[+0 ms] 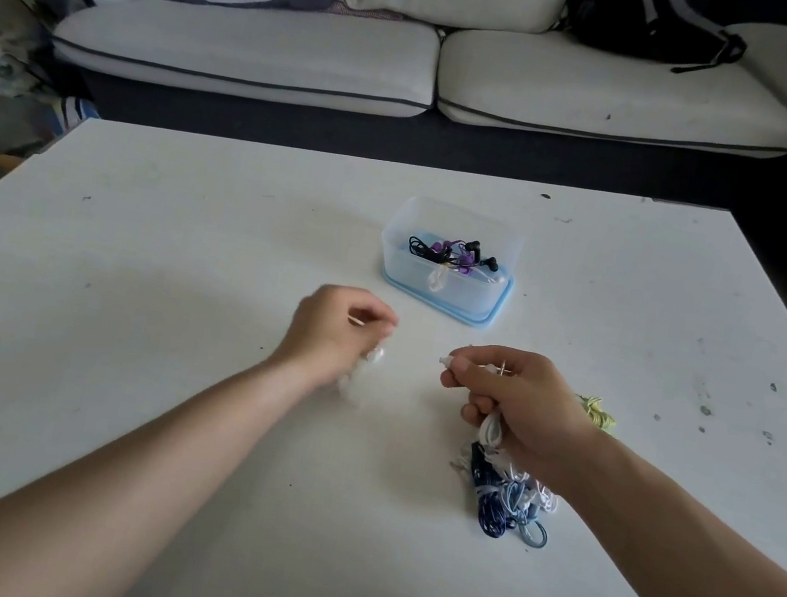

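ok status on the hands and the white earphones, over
Left hand pinches a blurred white piece; right hand grips the white earphone cable. Cable not yet in the box. Blue cable pile lies under the right hand.

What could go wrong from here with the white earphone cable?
1. The white earphone cable gripped by the right hand runs down into the tangled heap of blue and white cables; pulling may tighten knots or drag the heap.
2. The left hand is blurred, seemingly mid-motion; a jerk could strain the small white earphone piece it holds.
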The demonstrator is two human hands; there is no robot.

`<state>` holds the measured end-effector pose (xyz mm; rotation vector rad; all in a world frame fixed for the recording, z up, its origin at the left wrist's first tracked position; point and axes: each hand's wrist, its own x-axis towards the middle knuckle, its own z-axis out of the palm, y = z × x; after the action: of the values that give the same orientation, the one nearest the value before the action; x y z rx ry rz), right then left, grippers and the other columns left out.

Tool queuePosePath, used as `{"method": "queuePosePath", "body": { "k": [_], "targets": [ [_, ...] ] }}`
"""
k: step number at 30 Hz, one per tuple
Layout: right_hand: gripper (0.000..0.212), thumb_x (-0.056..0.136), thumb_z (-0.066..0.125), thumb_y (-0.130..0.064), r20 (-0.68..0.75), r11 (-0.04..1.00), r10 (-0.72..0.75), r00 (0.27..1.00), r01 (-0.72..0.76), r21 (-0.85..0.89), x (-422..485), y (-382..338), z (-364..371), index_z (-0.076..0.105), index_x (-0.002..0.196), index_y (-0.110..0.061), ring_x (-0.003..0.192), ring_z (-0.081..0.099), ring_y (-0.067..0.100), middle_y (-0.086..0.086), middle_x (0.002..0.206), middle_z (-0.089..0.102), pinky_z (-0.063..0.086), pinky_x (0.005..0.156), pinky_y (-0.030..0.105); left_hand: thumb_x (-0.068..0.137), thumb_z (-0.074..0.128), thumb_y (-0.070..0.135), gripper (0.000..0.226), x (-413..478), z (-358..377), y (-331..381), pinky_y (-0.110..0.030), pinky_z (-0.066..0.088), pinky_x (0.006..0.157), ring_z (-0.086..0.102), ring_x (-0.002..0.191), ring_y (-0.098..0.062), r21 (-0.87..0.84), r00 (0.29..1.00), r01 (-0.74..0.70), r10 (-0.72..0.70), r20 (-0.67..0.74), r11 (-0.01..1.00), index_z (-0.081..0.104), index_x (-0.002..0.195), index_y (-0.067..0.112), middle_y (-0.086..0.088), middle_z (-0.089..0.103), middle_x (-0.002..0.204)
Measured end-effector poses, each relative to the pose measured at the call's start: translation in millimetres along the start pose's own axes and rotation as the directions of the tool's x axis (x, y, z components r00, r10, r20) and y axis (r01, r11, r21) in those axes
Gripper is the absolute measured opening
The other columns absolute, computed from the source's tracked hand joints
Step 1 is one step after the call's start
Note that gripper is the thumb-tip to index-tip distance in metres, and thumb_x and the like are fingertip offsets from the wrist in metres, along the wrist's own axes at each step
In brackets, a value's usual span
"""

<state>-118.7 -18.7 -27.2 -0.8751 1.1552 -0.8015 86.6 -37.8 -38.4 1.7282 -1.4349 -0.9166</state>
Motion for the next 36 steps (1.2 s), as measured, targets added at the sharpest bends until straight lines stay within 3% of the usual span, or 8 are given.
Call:
{"method": "queuePosePath", "body": {
  "k": [2,5,13,21,26,31,34,36],
  "targets": [
    [0.013,0.088,0.071,-0.005,-0.029,1.000,-0.010,1.000,0.011,0.012,0.5,-0.7,-1.1,0.072,0.096,0.005,0.047,0.040,0.008,0.013,0.080,0.070,0.050,0.055,0.023,0.083,0.070,0.011,0.013,21.9,-9.9,-14.9,-0.014,0.049,0.069,0.065,0.074,-0.004,0.262,0.997,-0.017,0.035,-0.065,0.965,0.075,0.081,0.023,0.013,0.071,0.076],
    [0.014,0.086,0.073,-0.006,-0.048,0.999,-0.007,0.999,0.009,0.035,2.0,-1.3,-3.3,0.073,0.095,0.004,0.049,0.040,0.008,0.014,0.082,0.071,0.051,0.056,0.023,0.078,0.068,0.013,0.012,40.9,-8.8,-33.2,-0.031,0.055,0.075,0.065,0.078,-0.011,0.399,0.999,0.032,-0.017,-0.042,0.916,0.072,0.077,0.025,0.012,0.069,0.075],
    [0.009,0.087,0.072,-0.006,-0.036,0.999,0.004,0.999,-0.002,0.042,5.3,-4.1,-7.8,0.073,0.092,0.001,0.047,0.041,0.007,0.012,0.080,0.072,0.054,0.059,0.024,0.079,0.065,0.014,0.011,50.3,5.3,-38.0,-0.029,0.051,0.066,0.062,0.073,-0.016,0.504,0.999,0.003,0.022,-0.044,0.864,0.064,0.075,0.023,0.011,0.064,0.075],
    [0.011,0.089,0.070,-0.005,-0.031,0.998,0.030,0.999,-0.029,0.047,4.4,-4.3,-6.3,0.072,0.096,0.003,0.044,0.041,0.006,0.012,0.079,0.072,0.053,0.057,0.023,0.080,0.050,0.008,0.024,50.1,11.7,-38.8,-0.029,0.044,0.066,0.058,0.082,-0.022,0.674,0.992,-0.128,0.094,0.087,0.728,0.066,0.083,0.026,0.004,0.060,0.090],
    [0.014,0.087,0.073,-0.006,-0.027,0.999,0.038,0.999,-0.037,0.038,3.4,-6.1,-6.0,0.072,0.098,0.003,0.045,0.042,0.006,0.012,0.082,0.073,0.053,0.057,0.022,0.073,0.049,0.007,0.018,47.7,10.9,-33.6,-0.029,0.047,0.056,0.059,0.072,-0.024,0.664,0.994,-0.109,0.086,0.067,0.740,0.057,0.064,0.021,0.004,0.059,0.076],
    [0.014,0.087,0.072,-0.006,-0.018,0.999,0.026,0.999,-0.026,0.037,0.4,-9.1,-4.6,0.072,0.098,0.003,0.045,0.041,0.006,0.012,0.083,0.073,0.053,0.058,0.022,0.079,0.062,0.009,0.015,36.5,0.7,-21.5,-0.022,0.053,0.066,0.065,0.074,-0.010,0.391,0.997,-0.063,0.074,-0.013,0.918,0.069,0.076,0.022,0.009,0.068,0.075],
    [0.009,0.089,0.070,-0.005,0.014,0.999,-0.015,1.000,0.015,0.049,-5.5,-13.4,-0.4,0.072,0.095,0.002,0.047,0.040,0.008,0.013,0.079,0.072,0.054,0.059,0.022,0.082,0.074,0.008,0.009,8.1,-5.5,4.6,-0.012,0.051,0.066,0.067,0.070,-0.006,-0.042,0.998,0.053,-0.051,0.037,0.998,0.074,0.085,0.017,0.003,0.073,0.079],
    [0.006,0.089,0.069,-0.005,0.039,0.996,-0.065,0.997,0.063,0.056,-10.2,-16.8,3.7,0.070,0.092,0.000,0.056,0.041,0.015,0.010,0.069,0.070,0.055,0.060,0.023,0.083,0.073,0.000,0.011,-15.0,-7.9,22.4,-0.015,0.052,0.064,0.068,0.066,-0.009,-0.370,0.977,0.190,-0.141,0.157,0.909,0.072,0.089,0.010,-0.005,0.072,0.080]
  ]
}}
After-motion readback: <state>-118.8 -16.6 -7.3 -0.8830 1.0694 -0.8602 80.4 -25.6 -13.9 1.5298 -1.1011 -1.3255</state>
